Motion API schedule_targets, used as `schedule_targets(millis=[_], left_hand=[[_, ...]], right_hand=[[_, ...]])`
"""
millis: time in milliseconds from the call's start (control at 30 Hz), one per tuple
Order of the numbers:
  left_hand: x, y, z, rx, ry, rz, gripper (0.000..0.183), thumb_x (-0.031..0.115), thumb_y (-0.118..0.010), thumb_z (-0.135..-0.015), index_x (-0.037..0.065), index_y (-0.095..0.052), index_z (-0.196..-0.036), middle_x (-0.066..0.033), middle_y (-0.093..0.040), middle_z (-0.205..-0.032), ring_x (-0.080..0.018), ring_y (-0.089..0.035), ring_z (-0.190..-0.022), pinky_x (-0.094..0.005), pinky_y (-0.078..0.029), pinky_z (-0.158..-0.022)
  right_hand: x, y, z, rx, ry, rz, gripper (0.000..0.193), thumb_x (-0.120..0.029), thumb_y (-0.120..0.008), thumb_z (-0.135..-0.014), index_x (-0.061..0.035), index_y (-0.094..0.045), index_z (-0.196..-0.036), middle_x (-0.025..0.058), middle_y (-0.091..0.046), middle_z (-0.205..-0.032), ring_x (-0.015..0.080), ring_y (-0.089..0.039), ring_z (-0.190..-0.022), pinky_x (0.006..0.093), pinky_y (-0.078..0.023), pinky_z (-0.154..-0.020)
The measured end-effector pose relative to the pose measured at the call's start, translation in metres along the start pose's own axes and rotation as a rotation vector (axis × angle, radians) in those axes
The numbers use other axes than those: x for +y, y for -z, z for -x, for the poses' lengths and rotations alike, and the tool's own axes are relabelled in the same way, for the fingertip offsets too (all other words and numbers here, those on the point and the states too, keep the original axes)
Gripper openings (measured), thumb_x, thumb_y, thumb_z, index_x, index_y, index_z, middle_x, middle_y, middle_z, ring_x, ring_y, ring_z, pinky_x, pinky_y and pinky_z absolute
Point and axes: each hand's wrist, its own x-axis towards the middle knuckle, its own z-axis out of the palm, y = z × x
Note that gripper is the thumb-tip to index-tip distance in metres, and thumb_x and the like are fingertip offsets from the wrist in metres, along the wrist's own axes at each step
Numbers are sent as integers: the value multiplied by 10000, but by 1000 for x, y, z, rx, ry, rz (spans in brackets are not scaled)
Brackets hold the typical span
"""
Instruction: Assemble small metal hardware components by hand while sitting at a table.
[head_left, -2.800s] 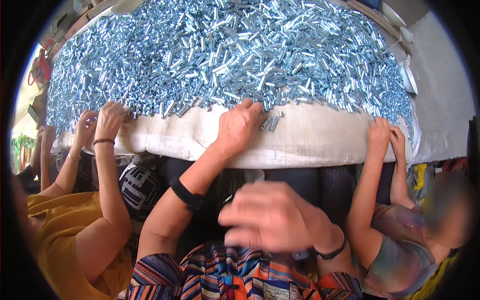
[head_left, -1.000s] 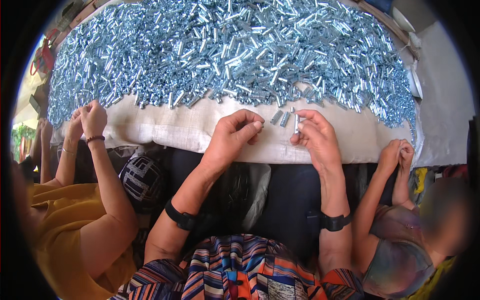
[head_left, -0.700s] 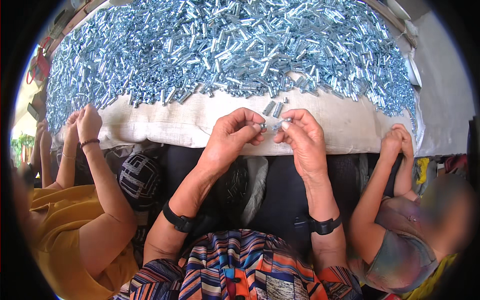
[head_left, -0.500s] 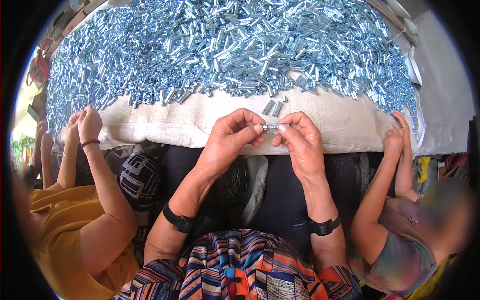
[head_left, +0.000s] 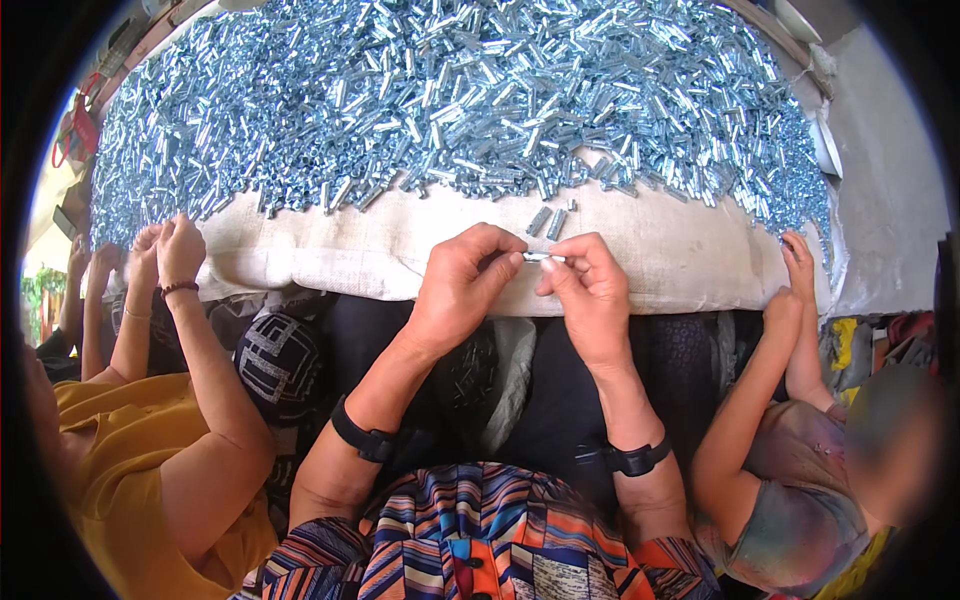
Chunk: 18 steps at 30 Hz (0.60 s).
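Observation:
Between my fingertips is a slim, shiny metal sleeve (head_left: 538, 257), held level over the near edge of the cloth. My left hand (head_left: 462, 285) pinches one end of it between thumb and fingers. At the other end, my right hand (head_left: 592, 305) is closed in a similar pinch. My fingers cover much of the piece, so its full length is hidden. Just beyond my fingertips, two ribbed metal sleeves (head_left: 539, 221) lie side by side on the pale cloth (head_left: 400, 235). A shorter metal piece (head_left: 572, 205) lies by them.
A broad heap of silvery metal sleeves (head_left: 480, 100) fills the far part of the cloth-covered surface. On my left, a person in a mustard top (head_left: 150, 450) holds hands near the heap. To my right, another person's hand (head_left: 797, 262) is at the heap's edge.
My hands and the metal sleeve have shifted slightly; my right fingers have changed position on it. The hands of the person on my right have moved apart, one toward the heap.

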Motion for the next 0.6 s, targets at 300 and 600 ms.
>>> schedule_targets(millis=[300,600], left_hand=[[-10,2,-2,127,-207,-594,141,0,-649,-757,37,-654,-893,-101,-584,-857,-275,-616,-791,-358,-493,-688],[-16,13,-8,125,-174,-501,110,24,-628,-779,28,-637,-888,-117,-591,-846,-291,-615,-741,-364,-485,-672]], right_hand=[[1,-24,-14,-131,319,822,172,-23,-613,-827,-27,-458,-900,204,-592,-776,408,-606,-751,488,-469,-638],[-20,-10,0,-314,-7,472,235,-166,-714,-828,5,-564,-888,134,-619,-665,213,-608,-578,347,-483,-582]])
